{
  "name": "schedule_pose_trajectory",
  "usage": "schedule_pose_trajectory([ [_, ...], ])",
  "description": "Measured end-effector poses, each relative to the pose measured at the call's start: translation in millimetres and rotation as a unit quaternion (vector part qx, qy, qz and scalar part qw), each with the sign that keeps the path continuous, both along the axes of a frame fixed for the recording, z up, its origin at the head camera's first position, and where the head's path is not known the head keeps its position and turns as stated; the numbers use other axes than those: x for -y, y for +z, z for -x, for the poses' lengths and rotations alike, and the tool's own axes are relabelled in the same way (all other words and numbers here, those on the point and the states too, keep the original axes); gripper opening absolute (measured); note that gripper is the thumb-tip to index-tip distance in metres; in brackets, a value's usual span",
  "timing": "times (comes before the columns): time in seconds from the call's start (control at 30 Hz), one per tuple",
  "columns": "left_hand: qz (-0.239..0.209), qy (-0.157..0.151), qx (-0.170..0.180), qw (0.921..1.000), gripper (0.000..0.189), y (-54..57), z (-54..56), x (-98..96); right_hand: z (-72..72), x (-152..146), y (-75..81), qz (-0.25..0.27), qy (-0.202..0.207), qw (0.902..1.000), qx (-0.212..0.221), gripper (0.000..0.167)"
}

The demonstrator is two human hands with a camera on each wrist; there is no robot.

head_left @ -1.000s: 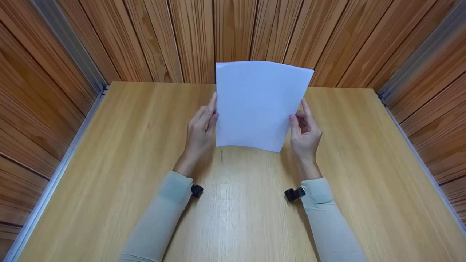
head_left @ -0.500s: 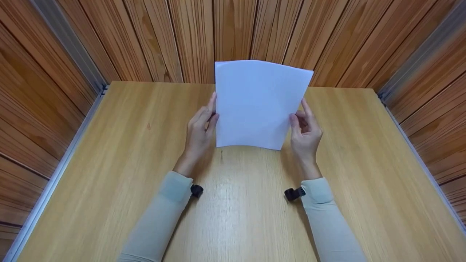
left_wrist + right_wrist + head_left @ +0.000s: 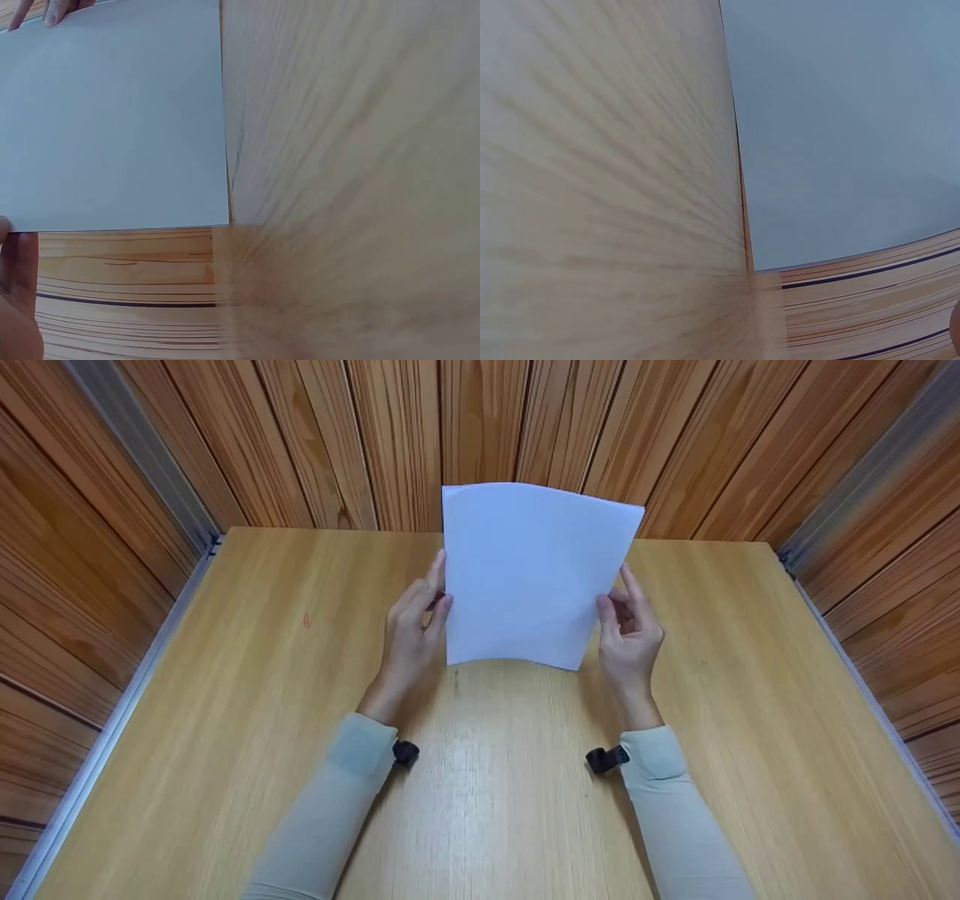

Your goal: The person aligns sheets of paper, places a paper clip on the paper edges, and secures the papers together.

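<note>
Blank white paper (image 3: 532, 577) stands nearly upright over the far middle of the table in the head view, its top and bottom edges gently bowed. My left hand (image 3: 407, 628) holds its left edge, thumb at the border and other fingers along the side. On the opposite edge, my right hand (image 3: 631, 636) pinches with the thumb in front and fingers partly hidden behind. The left wrist view shows the paper (image 3: 112, 120) with its bottom edge close to the tabletop. In the right wrist view the paper (image 3: 847, 135) fills the upper right.
Beneath is a wooden table (image 3: 480, 802) with a small reddish mark on the left. A wood-plank wall (image 3: 300, 442) rises behind it, and metal rails (image 3: 120, 712) run along both sides. A black wrist camera (image 3: 406, 754) sits at each sleeve cuff.
The paper has tilted very slightly, its upper edge shifting a little to the left. Both hands keep their hold and stay practically in place.
</note>
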State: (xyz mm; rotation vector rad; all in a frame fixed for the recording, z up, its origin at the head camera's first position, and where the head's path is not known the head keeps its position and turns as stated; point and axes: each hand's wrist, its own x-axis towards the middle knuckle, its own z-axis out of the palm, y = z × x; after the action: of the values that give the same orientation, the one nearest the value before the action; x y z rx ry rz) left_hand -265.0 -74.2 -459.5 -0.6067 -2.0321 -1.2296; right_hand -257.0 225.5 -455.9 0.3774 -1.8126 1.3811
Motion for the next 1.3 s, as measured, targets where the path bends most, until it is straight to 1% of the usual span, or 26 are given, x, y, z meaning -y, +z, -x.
schedule_pose_trajectory([
  [0.17, -0.007, -0.007, -0.001, 1.0000, 0.048, -0.1, -0.2, -0.3, 1.3, -0.9, -1.2, -0.002, 0.003, 1.0000, -0.007, 0.049],
  [0.27, -0.014, -0.014, -0.003, 0.9998, 0.049, 1.0, 1.5, -1.2, 2.1, -1.0, -1.4, 0.000, 0.003, 0.9999, -0.010, 0.049],
  [0.47, -0.021, -0.020, 0.006, 0.9996, 0.052, 3.3, 2.5, -2.6, 2.2, 0.3, -0.2, 0.008, -0.002, 1.0000, -0.005, 0.048],
  [0.63, -0.022, -0.019, 0.001, 0.9996, 0.051, 2.8, 2.0, -2.5, 0.9, 0.9, 2.1, 0.015, 0.001, 0.9999, 0.003, 0.049],
  [0.8, -0.019, -0.013, 0.001, 0.9997, 0.051, 3.1, 2.3, -3.0, -1.1, -0.5, 6.3, 0.017, 0.011, 0.9997, 0.014, 0.053],
  [1.0, -0.011, -0.003, 0.003, 0.9999, 0.053, 1.4, 1.1, -1.9, -1.2, -0.4, 7.6, 0.019, 0.024, 0.9992, 0.027, 0.055],
  [1.3, -0.012, -0.015, 0.006, 0.9998, 0.054, 3.3, 1.7, -0.2, -5.1, 1.7, 14.7, 0.027, 0.041, 0.9977, 0.047, 0.060],
])
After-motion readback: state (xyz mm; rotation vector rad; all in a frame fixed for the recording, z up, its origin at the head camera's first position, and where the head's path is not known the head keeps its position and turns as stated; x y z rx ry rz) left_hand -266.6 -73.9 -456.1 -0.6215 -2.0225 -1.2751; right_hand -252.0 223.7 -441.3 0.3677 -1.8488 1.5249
